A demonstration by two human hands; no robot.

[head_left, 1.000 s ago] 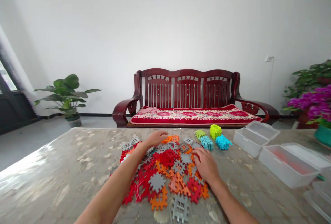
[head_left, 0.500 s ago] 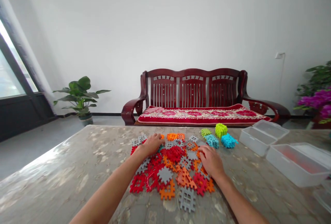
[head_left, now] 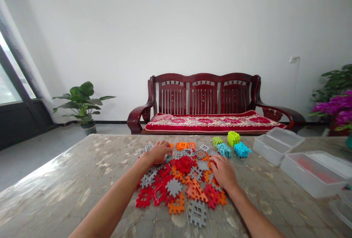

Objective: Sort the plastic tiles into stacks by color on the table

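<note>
A person's two bare hands over a spread heap of flat, notched plastic pieces on a patterned counter (head_left: 110, 164), as viewed from within the room. The principal relation is at the left hand (head_left: 158, 152): a small teal piece (head_left: 168, 159) lies just below its fingertips, on the side toward the middle of the heap, and the left hand is clearly the nearer of the two. The teal piece is partly covered, so its long axis cannot be made out. The left hand is palm down with bent fingers, reaching over the far left part of the heap; whether it grips a piece cannot be told. The right hand (head_left: 223, 170) lies at the right edge of the heap, its curved fingers pointing inward beside a grey piece (head_left: 202, 165); whether these fingers close on anything is likewise unclear. Between the hands lie red pieces (head_left: 185, 164), with a pair of orange pieces (head_left: 187, 146) at the far edge and a grey lattice piece (head_left: 197, 213) at the near edge. Beyond the right hand, apart from the heap, are a bright green stack (head_left: 233, 139) and a blue stack (head_left: 241, 150); farther right, two clear boxes (head_left: 268, 148) have their lids open. Compared with the earliest view, the left hand is farther from the orange pair, drawn back toward the left side of the heap, while the right hand keeps nearly the same place along its edge.
</note>
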